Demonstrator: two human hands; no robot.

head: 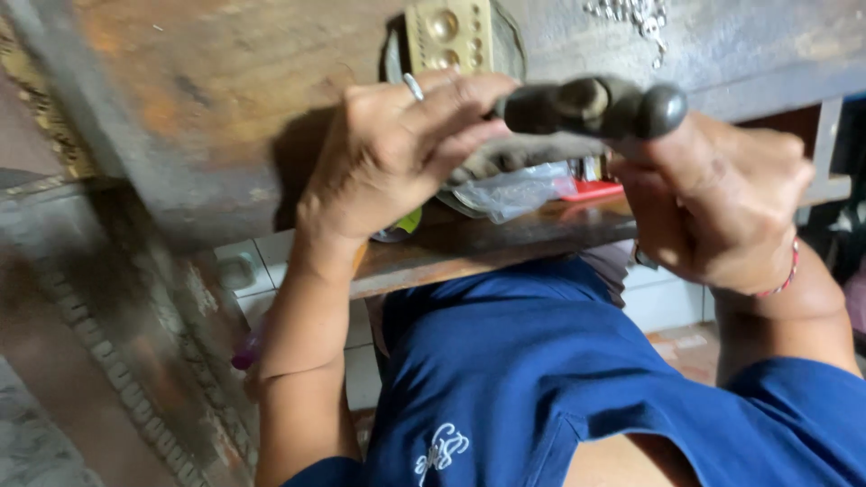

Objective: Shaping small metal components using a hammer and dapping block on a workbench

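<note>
At 12 o'clock, a dark metal tool (591, 106), judged heavy and stiff, is gripped closed by the right hand (722, 212) and pinched at its 9 o'clock end by the left hand (397, 153).

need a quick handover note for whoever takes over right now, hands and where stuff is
Left hand: ring on one finger, fingers on the near end of the dark rounded tool.
Right hand: wrapped round the tool from below, red bracelet at the wrist.
Tool is held up over the worn wooden bench, just in front of the brass block with round hollows.
Clear plastic bag lies on the lower shelf behind.
Done or left: cannot tell from this view.
</note>
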